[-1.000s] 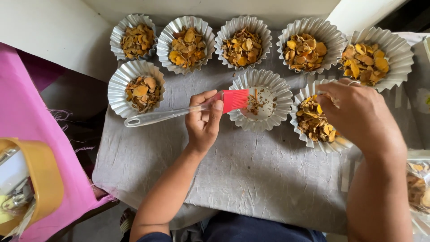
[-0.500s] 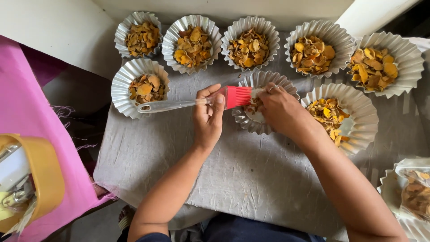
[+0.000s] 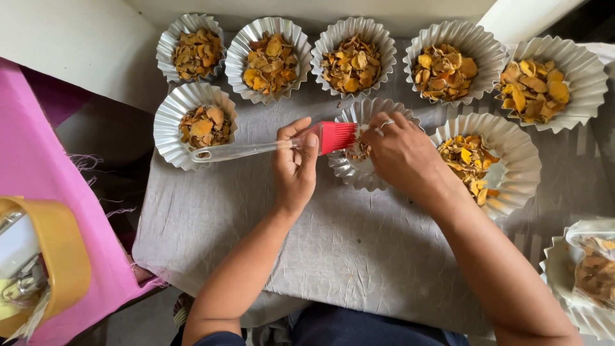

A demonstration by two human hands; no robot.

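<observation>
My left hand [image 3: 296, 164] grips a silicone brush [image 3: 256, 148] with a clear handle and a red head [image 3: 337, 135], held level over the grey cloth [image 3: 333, 250]. The red head points at a fluted foil cup [image 3: 359, 176] that holds only a few dried orange-yellow chips. My right hand [image 3: 402, 156] rests over that cup with fingers curled down into it; what it pinches is hidden. A ring shows on one finger. Just right of it sits a larger foil cup [image 3: 512, 160] partly filled with chips.
Several chip-filled foil cups line the back, such as one at the far left [image 3: 191, 48] and one at the far right [image 3: 556, 83]; another cup [image 3: 192, 125] sits front left. A pink cloth [image 3: 38, 192], a tape roll [image 3: 61, 256] and a bag of chips [image 3: 592, 272] flank the cloth.
My right hand moved left from the larger right-hand cup to the nearly bare middle cup. The left hand kept holding the brush in much the same place.
</observation>
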